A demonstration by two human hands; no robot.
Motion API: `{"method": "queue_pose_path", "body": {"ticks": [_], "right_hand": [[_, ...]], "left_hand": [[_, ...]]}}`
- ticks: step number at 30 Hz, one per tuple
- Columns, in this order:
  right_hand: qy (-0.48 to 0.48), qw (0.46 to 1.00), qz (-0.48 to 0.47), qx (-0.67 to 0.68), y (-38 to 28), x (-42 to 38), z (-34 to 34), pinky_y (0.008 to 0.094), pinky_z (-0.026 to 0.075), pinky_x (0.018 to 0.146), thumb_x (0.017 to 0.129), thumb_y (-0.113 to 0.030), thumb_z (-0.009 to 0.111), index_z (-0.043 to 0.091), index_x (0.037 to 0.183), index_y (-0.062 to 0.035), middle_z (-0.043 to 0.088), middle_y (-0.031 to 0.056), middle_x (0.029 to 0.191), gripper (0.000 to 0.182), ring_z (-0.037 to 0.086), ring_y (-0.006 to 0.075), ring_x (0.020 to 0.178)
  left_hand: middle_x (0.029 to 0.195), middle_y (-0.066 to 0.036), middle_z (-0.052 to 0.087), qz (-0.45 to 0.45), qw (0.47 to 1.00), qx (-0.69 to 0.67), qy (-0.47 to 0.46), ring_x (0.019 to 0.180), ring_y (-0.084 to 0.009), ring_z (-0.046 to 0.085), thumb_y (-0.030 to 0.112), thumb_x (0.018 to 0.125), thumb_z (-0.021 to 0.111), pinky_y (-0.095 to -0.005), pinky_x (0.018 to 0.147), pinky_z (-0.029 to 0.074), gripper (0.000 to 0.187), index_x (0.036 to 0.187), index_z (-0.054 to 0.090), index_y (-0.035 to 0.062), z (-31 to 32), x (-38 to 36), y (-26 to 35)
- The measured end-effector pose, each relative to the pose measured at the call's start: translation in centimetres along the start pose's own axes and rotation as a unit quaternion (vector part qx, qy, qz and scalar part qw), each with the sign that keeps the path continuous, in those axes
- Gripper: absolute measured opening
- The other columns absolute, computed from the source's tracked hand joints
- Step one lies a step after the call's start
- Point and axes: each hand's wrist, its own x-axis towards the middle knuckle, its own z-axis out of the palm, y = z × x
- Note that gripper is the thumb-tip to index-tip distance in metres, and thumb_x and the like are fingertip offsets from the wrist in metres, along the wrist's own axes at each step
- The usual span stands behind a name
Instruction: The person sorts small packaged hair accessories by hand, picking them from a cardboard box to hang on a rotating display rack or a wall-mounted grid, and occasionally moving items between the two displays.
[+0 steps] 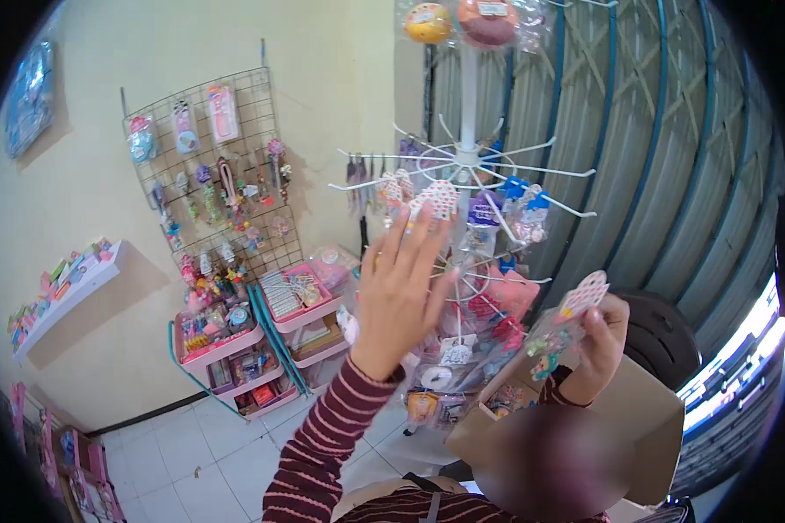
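My left hand [401, 283] reaches up to the white spinner rack [468, 105], its fingers stretched out and apart. Its fingertips overlap a white header card with red and pink dots [436, 199] hanging among the hooks. To the right, my right hand [604, 336] pinches a similar patterned card [582, 298] between thumb and fingers. Below that card hangs a clear packet with small green and blue-green pieces in it, above an open cardboard box [654, 418]. Purple and blue packets [486, 211] hang close to the left hand.
Pink trolleys [222, 349] full of small goods stand left of the rack. Behind them a wire grid [235, 96] holds hair accessories on the wall. A white shelf [78, 296] is at far left. A black seat [658, 336] and a metal folding gate [672, 174] are at right.
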Motion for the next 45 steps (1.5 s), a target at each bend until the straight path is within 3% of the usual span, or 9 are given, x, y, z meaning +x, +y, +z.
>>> {"method": "queue_pose_path", "body": {"ticks": [4,13,18,20,21,22,32,39,45], "right_hand": [[0.035,0.995,-0.065,0.074,-1.0,-0.6,-2.0,0.0281,0.046,0.062,0.075,-0.007,0.053,0.048,0.085,-0.0006,0.055,0.0147,0.083,0.013,0.055,0.0195,0.072],[0.064,0.995,-0.06,0.047,-2.7,-2.6,-2.5,0.0285,0.045,0.064,0.073,-0.007,0.054,0.048,0.087,-0.0005,0.053,0.0147,0.086,0.017,0.054,0.0189,0.073],[0.105,0.991,-0.076,-0.024,-2.4,-3.6,-2.3,0.0283,0.044,0.066,0.073,-0.006,0.053,0.046,0.088,0.0,0.053,0.0138,0.085,0.017,0.054,0.0182,0.072],[0.11,0.993,-0.034,0.027,-2.0,-3.8,-3.1,0.0281,0.044,0.066,0.073,-0.005,0.052,0.045,0.088,0.0007,0.053,0.0133,0.084,0.017,0.053,0.0174,0.072],[0.134,0.99,-0.038,0.033,-2.4,-3.4,-2.1,0.0186,0.035,0.042,0.072,0.0,0.054,0.046,0.084,0.0022,0.053,0.0111,0.071,0.014,0.046,0.0082,0.049],[0.136,0.99,-0.038,0.031,-2.4,-3.5,-2.0,0.0186,0.035,0.042,0.072,0.0,0.054,0.046,0.084,0.0022,0.053,0.0111,0.071,0.014,0.046,0.0082,0.049],[0.124,0.992,0.023,0.01,-3.7,-3.6,-1.8,0.0168,0.032,0.038,0.072,-0.004,0.057,0.053,0.078,0.0033,0.054,0.0081,0.063,0.01,0.046,0.0065,0.046],[0.115,0.984,0.094,-0.099,-2.3,-1.2,1.2,0.0141,0.026,0.037,0.073,-0.01,0.058,0.059,0.074,0.0005,0.048,-0.003,0.053,0.01,0.039,0.0008,0.042],[-0.053,0.98,0.092,-0.167,0.1,2.5,3.9,0.017,0.027,0.038,0.074,-0.018,0.059,0.061,0.074,0.0014,0.046,-0.0041,0.051,0.019,0.038,0.0008,0.044]], "left_hand": [[0.113,-0.014,0.046,-0.008,0.996,-0.078,0.044,0.107,-0.0266,0.041,0.019,0.078,0.048,-0.0371,0.088,0.031,0.033,0.108,0.047,0.004,0.6,0.4,-4.3],[0.108,-0.015,0.049,-0.116,0.97,-0.214,0.028,0.105,-0.026,0.043,0.016,0.082,0.042,-0.0329,0.089,0.03,0.028,0.103,0.048,-0.0017,-0.4,1.4,-10.7],[0.108,-0.015,0.048,-0.062,0.978,-0.194,0.049,0.103,-0.028,0.044,0.015,0.079,0.046,-0.0351,0.088,0.03,0.029,0.103,0.048,-0.0008,-1.8,0.5,-6.8],[0.109,-0.015,0.048,0.015,0.996,-0.079,0.049,0.102,-0.0281,0.044,0.015,0.078,0.048,-0.0346,0.087,0.03,0.029,0.103,0.048,-0.0003,-1.8,0.6,-5.4],[0.109,-0.015,0.048,0.014,0.995,-0.081,0.047,0.102,-0.0281,0.044,0.015,0.078,0.048,-0.0346,0.087,0.03,0.029,0.103,0.048,-0.0003,-1.4,0.5,-5.0],[0.11,-0.015,0.047,0.008,0.992,-0.115,0.045,0.103,-0.0279,0.043,0.014,0.077,0.048,-0.0342,0.087,0.03,0.03,0.104,0.048,0.0003,-0.8,0.4,-4.8],[0.096,-0.015,0.056,-0.049,0.976,-0.175,0.121,0.091,-0.0248,0.053,0.004,0.081,0.041,-0.0301,0.08,0.038,0.02,0.093,0.055,-0.0027,0.6,1.2,-4.2],[0.096,-0.013,0.057,-0.094,0.961,-0.233,0.117,0.091,-0.0205,0.053,0.009,0.082,0.041,-0.0287,0.081,0.037,0.022,0.094,0.055,-0.0024,0.8,1.1,-5.0],[0.095,-0.012,0.057,-0.112,0.948,-0.275,0.118,0.092,-0.0199,0.052,0.01,0.082,0.041,-0.0284,0.083,0.035,0.022,0.094,0.056,-0.002,0.6,1.1,-4.9]]}}
